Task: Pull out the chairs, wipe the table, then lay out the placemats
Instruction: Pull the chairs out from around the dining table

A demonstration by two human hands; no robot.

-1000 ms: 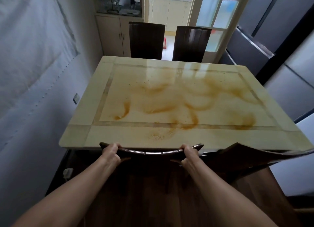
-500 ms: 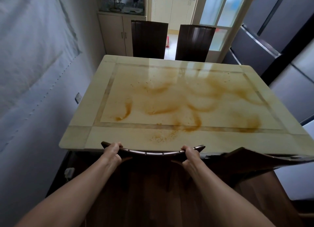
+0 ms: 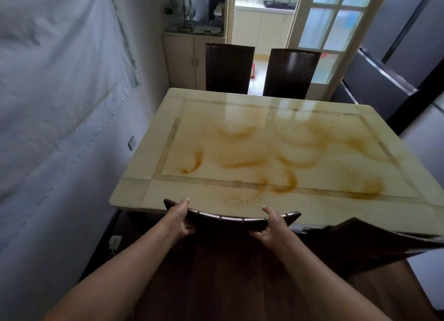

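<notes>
A cream table (image 3: 276, 150) with orange-brown smears across its top stands in front of me. A dark wooden chair (image 3: 230, 221) sits at the table's near edge, its curved backrest top facing me. My left hand (image 3: 179, 216) grips the left end of that backrest. My right hand (image 3: 274, 225) grips its right end. A second dark chair (image 3: 365, 239) stands beside it on the right. Two more dark chairs stand at the far side: the left one (image 3: 228, 68) and the right one (image 3: 289, 73). No placemats or cloth are visible.
A wall draped in white sheeting (image 3: 60, 104) runs close along the table's left side, with a socket (image 3: 131, 143) on it. A cream cabinet (image 3: 185, 58) stands at the far left, a glazed door (image 3: 336, 27) behind the far chairs. Grey panels (image 3: 396, 56) fill the right.
The view has tilted up and moved back from the table. The near chair's backrest has come slightly toward me. Both hands keep their grip.
</notes>
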